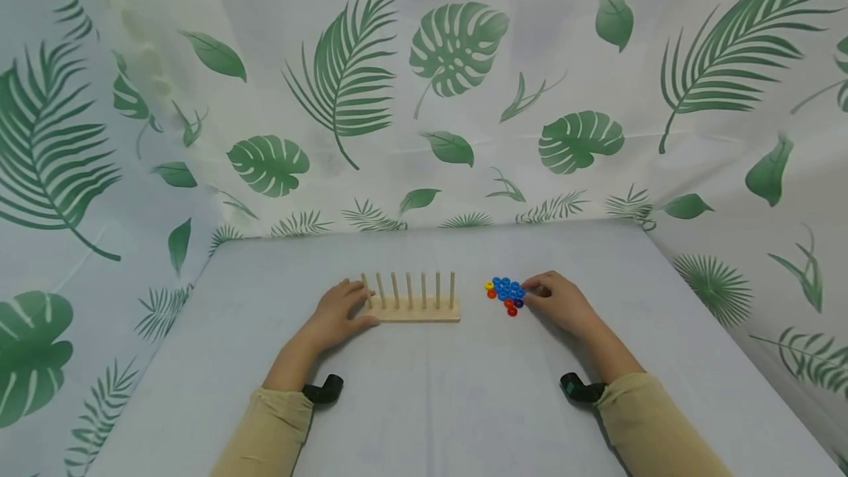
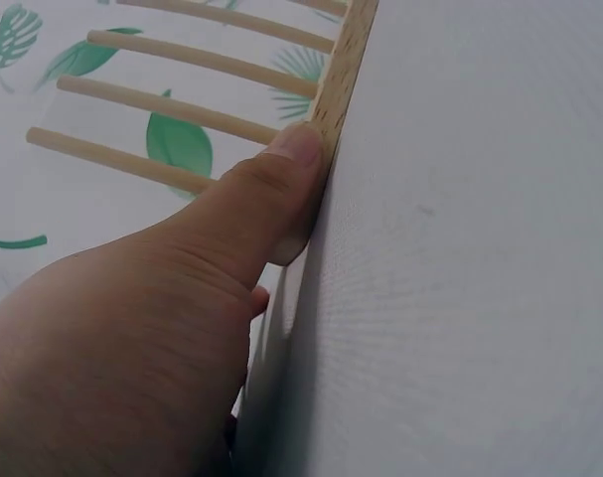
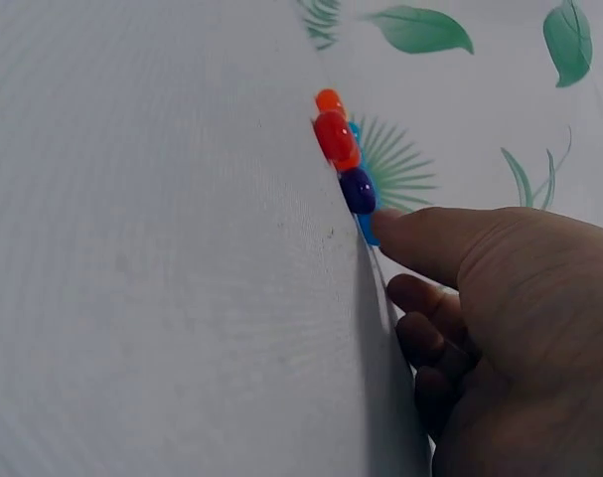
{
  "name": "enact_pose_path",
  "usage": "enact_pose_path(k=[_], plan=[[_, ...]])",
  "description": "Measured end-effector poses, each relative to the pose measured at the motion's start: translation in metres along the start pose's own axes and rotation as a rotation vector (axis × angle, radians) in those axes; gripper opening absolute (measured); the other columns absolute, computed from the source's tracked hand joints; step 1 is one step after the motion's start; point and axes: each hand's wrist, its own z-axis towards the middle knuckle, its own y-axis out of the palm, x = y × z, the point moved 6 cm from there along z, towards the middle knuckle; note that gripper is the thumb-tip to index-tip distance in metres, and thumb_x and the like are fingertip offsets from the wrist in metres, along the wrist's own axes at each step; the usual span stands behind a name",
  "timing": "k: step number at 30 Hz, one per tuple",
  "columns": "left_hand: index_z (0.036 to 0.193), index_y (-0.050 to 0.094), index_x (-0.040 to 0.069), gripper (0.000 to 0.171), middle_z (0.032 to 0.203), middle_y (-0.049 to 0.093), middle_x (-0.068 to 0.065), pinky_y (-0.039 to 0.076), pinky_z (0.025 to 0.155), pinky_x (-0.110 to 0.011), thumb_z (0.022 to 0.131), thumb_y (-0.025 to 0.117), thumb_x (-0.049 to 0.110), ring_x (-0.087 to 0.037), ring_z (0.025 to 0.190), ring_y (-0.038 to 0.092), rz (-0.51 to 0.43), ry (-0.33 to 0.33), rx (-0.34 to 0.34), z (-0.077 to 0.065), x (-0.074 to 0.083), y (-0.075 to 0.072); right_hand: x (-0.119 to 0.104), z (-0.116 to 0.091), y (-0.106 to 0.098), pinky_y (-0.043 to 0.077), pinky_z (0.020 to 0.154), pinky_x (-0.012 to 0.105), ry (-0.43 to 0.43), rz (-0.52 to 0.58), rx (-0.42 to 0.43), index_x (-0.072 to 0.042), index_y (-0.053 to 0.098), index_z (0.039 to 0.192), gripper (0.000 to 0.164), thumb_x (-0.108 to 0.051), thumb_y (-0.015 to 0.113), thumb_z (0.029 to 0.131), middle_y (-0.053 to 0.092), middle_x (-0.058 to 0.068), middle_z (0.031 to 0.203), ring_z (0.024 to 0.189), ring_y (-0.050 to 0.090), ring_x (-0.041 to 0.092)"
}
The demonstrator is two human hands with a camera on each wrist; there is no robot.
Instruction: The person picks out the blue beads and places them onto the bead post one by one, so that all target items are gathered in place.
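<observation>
Rings right, peg rack left!
Left hand grips the peg rack's end; right hand, fingers part-curled, at the rings' edge, can't tell if it pinches one.

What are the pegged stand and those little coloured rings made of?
The pegged stand looks like pale, unpainted wood with a dull finish: its base shows brown grain flecks up close. The little coloured rings are probably glossy plastic, judging by their bright, even colours and shiny highlights, though glass is possible.
</observation>
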Motion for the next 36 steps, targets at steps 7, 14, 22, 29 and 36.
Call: enact_pose_path(k=[7,14,22,29,36], plan=[[0.134,0.060,0.012,0.056,0.147,0.049,-0.017,0.026,0.119,-0.061,0.089,0.070,0.045,-0.047,0.144,0.032,0.010,-0.005,-0.003,0.000,-0.001,0.002,-0.002,0.000,0.003,0.048,0.080,0.037,-0.012,-0.006,0.032,-0.013,0.071,0.115,0.026,-0.028,0.067,0.094,0.060,0.012,0.117,0.096,0.054,0.024],[0.132,0.060,0.011,0.056,0.146,0.050,-0.017,0.026,0.119,-0.061,0.089,0.071,0.045,-0.046,0.143,0.033,-0.001,0.000,0.014,0.000,-0.004,0.002,-0.002,0.002,0.003,0.046,0.077,0.034,-0.037,-0.045,0.056,-0.012,0.071,0.111,0.023,-0.027,0.068,0.094,0.060,0.011,0.113,0.092,0.053,0.023],[0.132,0.061,0.011,0.057,0.146,0.050,-0.015,0.026,0.118,-0.062,0.088,0.071,0.047,-0.046,0.143,0.033,-0.016,0.001,0.022,-0.001,-0.006,0.002,-0.002,0.001,0.002,0.049,0.082,0.039,-0.011,-0.032,0.057,-0.013,0.069,0.113,0.026,-0.030,0.067,0.094,0.062,0.011,0.115,0.096,0.054,0.025],[0.132,0.060,0.013,0.058,0.147,0.049,-0.013,0.025,0.120,-0.060,0.088,0.070,0.049,-0.044,0.145,0.031,-0.033,-0.022,0.013,-0.001,-0.008,0.005,-0.010,0.000,-0.011,0.053,0.076,0.036,0.008,-0.013,0.047,-0.014,0.065,0.116,0.029,-0.035,0.065,0.096,0.066,0.010,0.112,0.097,0.059,0.025],[0.131,0.061,0.012,0.057,0.147,0.050,-0.014,0.026,0.120,-0.061,0.088,0.071,0.047,-0.044,0.145,0.032,-0.033,-0.026,0.021,-0.002,-0.005,0.001,-0.036,0.000,-0.027,0.054,0.081,0.039,-0.019,0.017,0.030,-0.017,0.064,0.117,0.028,-0.038,0.063,0.097,0.068,0.007,0.110,0.102,0.059,0.026]])
